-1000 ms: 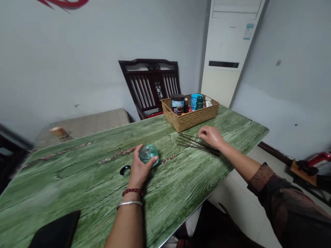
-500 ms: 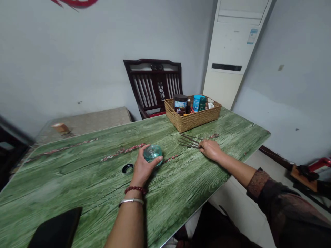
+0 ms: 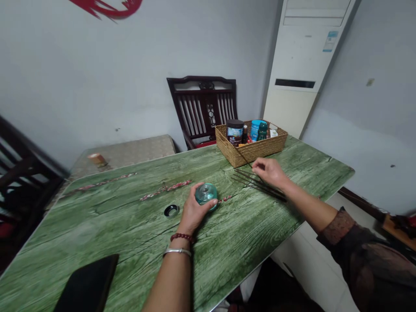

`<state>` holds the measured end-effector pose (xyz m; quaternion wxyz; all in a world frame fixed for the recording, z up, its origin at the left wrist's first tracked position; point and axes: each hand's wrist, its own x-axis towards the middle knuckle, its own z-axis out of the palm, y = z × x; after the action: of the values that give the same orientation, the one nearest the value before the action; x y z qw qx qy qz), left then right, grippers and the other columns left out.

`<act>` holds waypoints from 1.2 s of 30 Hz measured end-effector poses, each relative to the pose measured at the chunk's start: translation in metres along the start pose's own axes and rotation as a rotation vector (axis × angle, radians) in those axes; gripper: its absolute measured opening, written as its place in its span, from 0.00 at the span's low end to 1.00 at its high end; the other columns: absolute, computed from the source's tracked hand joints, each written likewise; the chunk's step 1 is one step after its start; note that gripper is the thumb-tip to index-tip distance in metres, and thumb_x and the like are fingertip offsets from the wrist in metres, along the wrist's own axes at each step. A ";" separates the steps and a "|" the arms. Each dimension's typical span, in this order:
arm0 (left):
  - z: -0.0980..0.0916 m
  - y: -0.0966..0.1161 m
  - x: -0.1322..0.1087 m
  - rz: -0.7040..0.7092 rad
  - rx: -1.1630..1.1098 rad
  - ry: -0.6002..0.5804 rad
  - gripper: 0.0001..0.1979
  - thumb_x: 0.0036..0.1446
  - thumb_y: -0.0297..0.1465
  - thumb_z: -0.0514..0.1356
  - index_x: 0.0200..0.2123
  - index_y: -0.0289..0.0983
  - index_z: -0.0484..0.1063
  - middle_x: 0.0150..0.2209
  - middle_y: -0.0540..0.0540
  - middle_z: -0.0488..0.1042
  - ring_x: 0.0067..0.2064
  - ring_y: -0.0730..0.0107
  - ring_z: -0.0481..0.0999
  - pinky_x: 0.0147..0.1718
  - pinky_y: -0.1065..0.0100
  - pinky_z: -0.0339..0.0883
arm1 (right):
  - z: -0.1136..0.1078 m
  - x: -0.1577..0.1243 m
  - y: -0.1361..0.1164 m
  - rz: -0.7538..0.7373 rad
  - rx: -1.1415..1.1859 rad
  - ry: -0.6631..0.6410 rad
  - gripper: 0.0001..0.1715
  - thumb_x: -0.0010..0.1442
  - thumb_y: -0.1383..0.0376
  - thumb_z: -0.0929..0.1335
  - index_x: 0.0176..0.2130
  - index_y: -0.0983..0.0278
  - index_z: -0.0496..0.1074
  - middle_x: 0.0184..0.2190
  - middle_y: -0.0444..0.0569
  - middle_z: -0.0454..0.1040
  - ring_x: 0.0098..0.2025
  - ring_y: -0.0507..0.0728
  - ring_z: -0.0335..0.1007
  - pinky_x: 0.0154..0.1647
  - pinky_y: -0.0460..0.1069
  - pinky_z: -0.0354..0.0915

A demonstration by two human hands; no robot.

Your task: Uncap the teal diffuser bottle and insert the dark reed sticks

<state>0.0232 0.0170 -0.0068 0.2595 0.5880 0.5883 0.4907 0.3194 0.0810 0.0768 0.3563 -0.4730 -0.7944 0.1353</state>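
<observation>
Bottle [image 3: 206,193] stands on the table [image 3: 136,229], left hand [image 3: 193,211] wrapped around it. Right of the bottle, right hand [image 3: 269,172] pinches one stick [image 3: 245,159] over the other sticks [image 3: 267,190]. Apparent step: lifting one stick; next move calls for steady bottle support.

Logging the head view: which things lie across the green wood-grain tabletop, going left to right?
Flat black object → black ring-shaped piece → round teal glass container, gripped by the left hand → thin dark sticks. The brown woven basket overlaps the sticks' span, so it is left unplaced.
</observation>
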 end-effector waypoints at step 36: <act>0.002 -0.009 0.006 0.006 0.005 -0.042 0.39 0.41 0.46 0.72 0.55 0.42 0.66 0.51 0.40 0.77 0.50 0.50 0.78 0.54 0.47 0.69 | 0.008 -0.034 0.048 0.172 -0.265 -0.158 0.10 0.61 0.69 0.67 0.36 0.64 0.80 0.34 0.48 0.82 0.36 0.55 0.75 0.39 0.46 0.61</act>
<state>0.0199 0.0249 -0.0133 0.2689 0.6004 0.5823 0.4776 0.3555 0.0783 0.0298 0.2143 -0.5698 -0.7875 0.0960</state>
